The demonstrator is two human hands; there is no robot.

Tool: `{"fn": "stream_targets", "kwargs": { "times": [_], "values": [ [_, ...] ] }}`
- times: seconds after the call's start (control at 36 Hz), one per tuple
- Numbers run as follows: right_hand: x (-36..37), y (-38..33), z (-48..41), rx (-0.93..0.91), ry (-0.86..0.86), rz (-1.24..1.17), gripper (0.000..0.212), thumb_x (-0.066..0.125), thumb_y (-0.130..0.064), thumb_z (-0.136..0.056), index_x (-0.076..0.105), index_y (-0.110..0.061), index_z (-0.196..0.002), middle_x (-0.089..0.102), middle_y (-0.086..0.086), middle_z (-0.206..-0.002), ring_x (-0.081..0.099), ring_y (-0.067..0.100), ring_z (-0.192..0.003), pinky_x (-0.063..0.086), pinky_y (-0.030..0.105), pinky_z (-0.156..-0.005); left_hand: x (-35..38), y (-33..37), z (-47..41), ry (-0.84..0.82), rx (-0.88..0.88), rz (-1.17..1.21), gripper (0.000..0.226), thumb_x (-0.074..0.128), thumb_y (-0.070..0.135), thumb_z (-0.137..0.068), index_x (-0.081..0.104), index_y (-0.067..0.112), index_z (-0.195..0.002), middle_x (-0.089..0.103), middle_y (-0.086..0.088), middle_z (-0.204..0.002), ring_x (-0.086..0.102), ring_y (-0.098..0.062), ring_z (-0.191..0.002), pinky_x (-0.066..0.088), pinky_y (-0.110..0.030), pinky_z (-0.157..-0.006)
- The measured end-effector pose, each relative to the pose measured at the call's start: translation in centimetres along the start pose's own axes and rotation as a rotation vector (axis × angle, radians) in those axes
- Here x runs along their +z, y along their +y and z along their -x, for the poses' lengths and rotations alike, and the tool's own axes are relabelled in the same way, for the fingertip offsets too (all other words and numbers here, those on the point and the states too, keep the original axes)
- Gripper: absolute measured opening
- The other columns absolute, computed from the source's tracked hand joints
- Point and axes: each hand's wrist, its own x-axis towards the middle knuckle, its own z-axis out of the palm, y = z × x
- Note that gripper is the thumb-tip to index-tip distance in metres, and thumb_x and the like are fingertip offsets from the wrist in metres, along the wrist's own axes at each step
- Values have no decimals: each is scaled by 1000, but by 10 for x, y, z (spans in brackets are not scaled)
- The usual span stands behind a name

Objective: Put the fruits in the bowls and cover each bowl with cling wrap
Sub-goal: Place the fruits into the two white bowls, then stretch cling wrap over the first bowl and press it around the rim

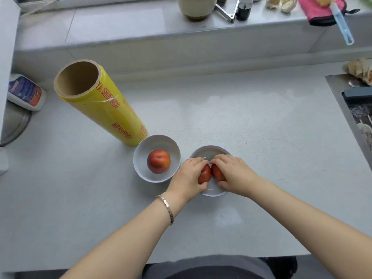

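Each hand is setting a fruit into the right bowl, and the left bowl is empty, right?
No: the head view shows the left bowl holds a single fruit. The left hand and right hand do each grip a fruit in the right bowl.

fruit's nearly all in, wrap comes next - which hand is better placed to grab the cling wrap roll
Left, probably. The cling wrap roll stands on end beyond the left bowl, nearer the left hand; the right hand would have to cross over.
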Motion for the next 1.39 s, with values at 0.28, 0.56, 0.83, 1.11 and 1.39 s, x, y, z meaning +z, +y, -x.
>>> {"fn": "stream_targets", "kwargs": {
  "times": [0.28,0.56,0.83,1.11,1.39],
  "values": [
    [-3,-5,5,66,18,-9,59,55,-18,-79,37,-18,-135,42,-5,-140,38,15,-130,33,29,-102,-7,-2,9,-30,19,68,61,64,12,-84,39,14,-140,34,1,-150,32,-15,-137,26,-27,-112],
    [-51,-46,-5,69,56,-13,46,50,-31,-90,40,-22,-133,46,-2,-134,40,19,-125,32,28,-101,-102,-35,34,833,-222,256,89,76,15,-73,21,11,-144,26,-18,-144,23,-20,-135,25,-32,-112],
    [-80,-103,-20,-80,153,-146,32,52,-27,-91,53,-23,-122,56,-7,-122,50,12,-114,35,18,-91,-192,-85,-10,876,-392,640,95,88,9,-58,31,15,-134,51,5,-123,53,-8,-110,43,-20,-93],
    [-104,-137,-16,-108,428,-510,45,65,-24,-83,51,-20,-126,52,-9,-124,47,3,-116,36,17,-100,-229,-33,6,1064,-229,439,101,87,40,-46,35,22,-131,49,6,-124,50,-13,-115,42,-27,-98],
    [-103,-159,1,-104,553,-800,113,81,-53,-52,15,-35,-142,45,-9,-135,46,8,-123,45,36,-100,-217,65,22,894,-278,623,87,81,56,-36,39,29,-107,56,4,-109,56,-18,-106,50,-43,-89]
  ]
}}
